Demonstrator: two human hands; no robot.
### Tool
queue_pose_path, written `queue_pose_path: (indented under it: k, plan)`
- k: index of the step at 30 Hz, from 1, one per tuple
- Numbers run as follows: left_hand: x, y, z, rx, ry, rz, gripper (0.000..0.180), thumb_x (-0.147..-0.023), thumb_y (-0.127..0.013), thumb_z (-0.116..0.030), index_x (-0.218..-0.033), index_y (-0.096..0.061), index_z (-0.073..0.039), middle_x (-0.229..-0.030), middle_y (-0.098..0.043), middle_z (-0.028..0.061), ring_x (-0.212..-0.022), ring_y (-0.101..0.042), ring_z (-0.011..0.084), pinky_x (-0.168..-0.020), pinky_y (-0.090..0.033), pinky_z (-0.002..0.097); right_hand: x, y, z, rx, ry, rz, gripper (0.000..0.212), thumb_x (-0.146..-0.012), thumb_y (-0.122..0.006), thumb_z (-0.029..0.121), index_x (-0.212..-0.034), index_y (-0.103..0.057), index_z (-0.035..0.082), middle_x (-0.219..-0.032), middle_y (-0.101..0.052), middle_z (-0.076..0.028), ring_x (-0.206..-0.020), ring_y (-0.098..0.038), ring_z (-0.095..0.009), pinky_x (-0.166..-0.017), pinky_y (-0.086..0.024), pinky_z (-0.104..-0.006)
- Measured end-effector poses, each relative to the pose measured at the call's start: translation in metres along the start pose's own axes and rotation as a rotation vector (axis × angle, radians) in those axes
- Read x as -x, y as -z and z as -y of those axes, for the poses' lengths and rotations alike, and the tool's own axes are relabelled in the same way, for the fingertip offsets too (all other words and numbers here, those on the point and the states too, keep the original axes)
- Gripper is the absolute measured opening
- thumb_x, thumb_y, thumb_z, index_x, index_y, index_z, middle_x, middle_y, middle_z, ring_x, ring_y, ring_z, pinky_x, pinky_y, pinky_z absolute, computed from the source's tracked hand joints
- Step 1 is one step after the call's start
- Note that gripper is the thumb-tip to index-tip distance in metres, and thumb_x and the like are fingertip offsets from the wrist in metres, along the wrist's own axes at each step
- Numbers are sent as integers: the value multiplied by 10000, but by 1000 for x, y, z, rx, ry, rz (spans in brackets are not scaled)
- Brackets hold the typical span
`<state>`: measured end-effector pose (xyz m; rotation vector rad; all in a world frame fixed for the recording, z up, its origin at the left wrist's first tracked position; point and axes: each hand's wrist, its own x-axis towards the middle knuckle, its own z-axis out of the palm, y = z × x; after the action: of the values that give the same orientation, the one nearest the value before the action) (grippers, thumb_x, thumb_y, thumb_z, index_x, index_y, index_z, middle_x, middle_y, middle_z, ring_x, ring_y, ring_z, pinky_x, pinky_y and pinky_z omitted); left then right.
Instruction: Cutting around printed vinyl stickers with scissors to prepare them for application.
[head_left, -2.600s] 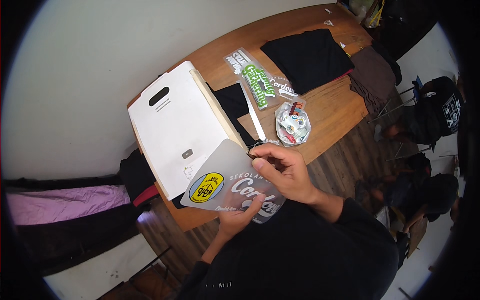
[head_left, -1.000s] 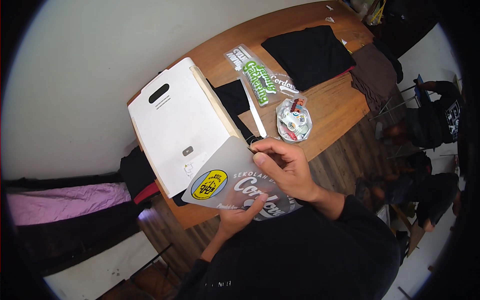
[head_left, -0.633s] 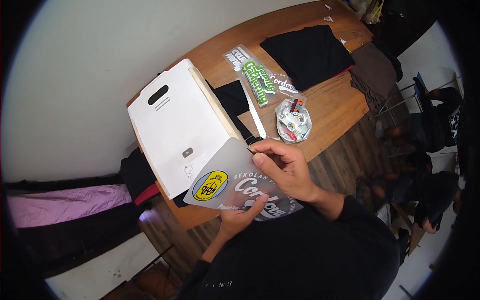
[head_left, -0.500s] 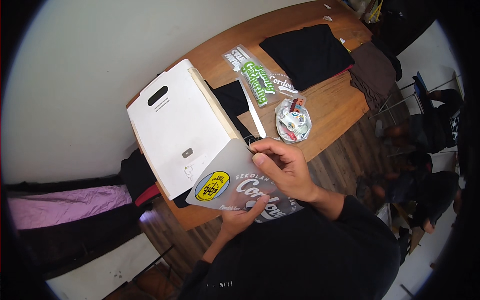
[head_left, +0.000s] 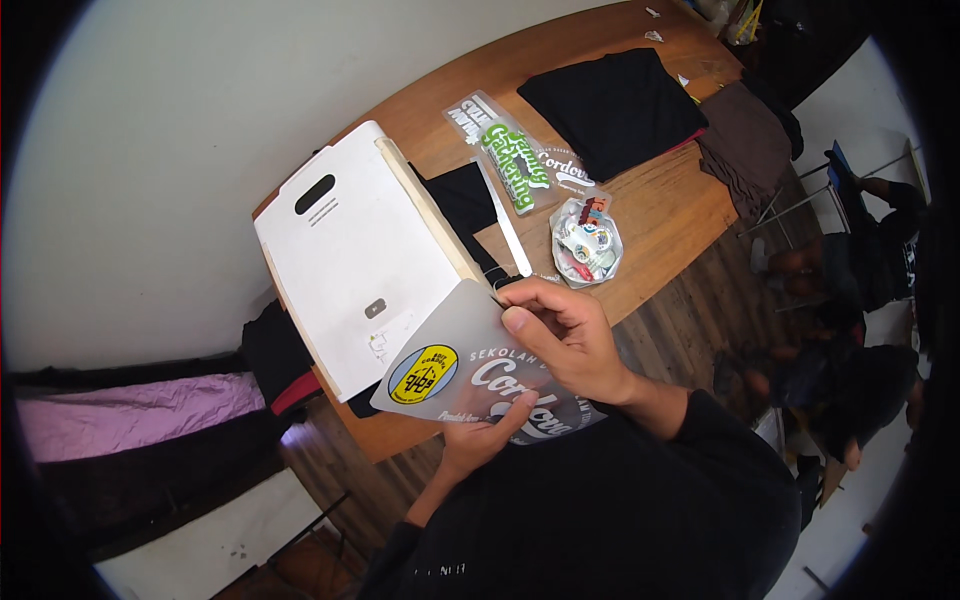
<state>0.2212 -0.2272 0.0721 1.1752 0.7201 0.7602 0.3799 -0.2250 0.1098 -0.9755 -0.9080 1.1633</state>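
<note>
A translucent printed transfer film [head_left: 450, 325] is held in front of my chest. It carries a round yellow and blue emblem [head_left: 423, 375] at its left and white lettering across the rest. My left hand [head_left: 474, 442] grips its lower edge from beneath, the thumb lying over the front. At the film's upper edge, my right hand [head_left: 572, 340] is closed in a pinch between thumb and index finger. Just beyond the film stands a large white flat-topped machine [head_left: 345, 255] with a dark oval slot.
On the wooden table [head_left: 655, 255] lie more printed films [head_left: 515, 165], folded black cloth [head_left: 610, 105], brown cloth [head_left: 740, 150] and a long white strip [head_left: 508, 225]. A bowl of small items [head_left: 587, 245] sits near the right edge. People [head_left: 850, 260] are at the far right.
Hardly anything differs. Both hands keep their hold on the film, and my right hand has shifted very slightly to the left.
</note>
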Motion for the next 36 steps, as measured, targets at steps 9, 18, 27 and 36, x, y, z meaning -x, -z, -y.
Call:
queue_pose_path:
  k: [9, 18, 27, 36]
  plan:
    - [2, 12, 10, 4, -57, 38, 398, -792, -669, -8, -1149, -498, 35, -1001, -608, 72, -914, -576, 117, -789, -466, 235, -3, 7, 2, 93, -3, 93, 201, -907, -532, 89, -1062, -549, -38, -879, -584, -37, -776, -531, -36, -671, -434, -176]
    - [8, 27, 12, 15, -38, 138, 476, -797, -680, -54, -1208, -454, 31, -1087, -575, 106, -1005, -554, 163, -865, -446, 275, -11, 8, 3, 170, 163, 233, 299, -864, -584, 62, -1133, -518, -50, -978, -596, -101, -903, -580, -136, -779, -476, -256]
    - [20, 28, 6, -47, -100, 116, 265, -885, -566, -37, -1139, -531, 30, -1030, -619, 86, -961, -571, 134, -831, -455, 249, -15, 7, 4, 331, 184, 306, 334, -833, -651, 154, -1102, -558, -20, -948, -625, -132, -808, -612, -180, -685, -486, -277]
    - [10, 23, 10, -132, -160, -58, 263, -868, -592, -41, -1117, -540, 25, -1024, -596, 69, -943, -546, 114, -822, -432, 232, -18, 12, 7, 395, 182, 386, 305, -765, -644, 8, -1063, -591, -17, -950, -641, -115, -864, -630, -197, -741, -489, -287]
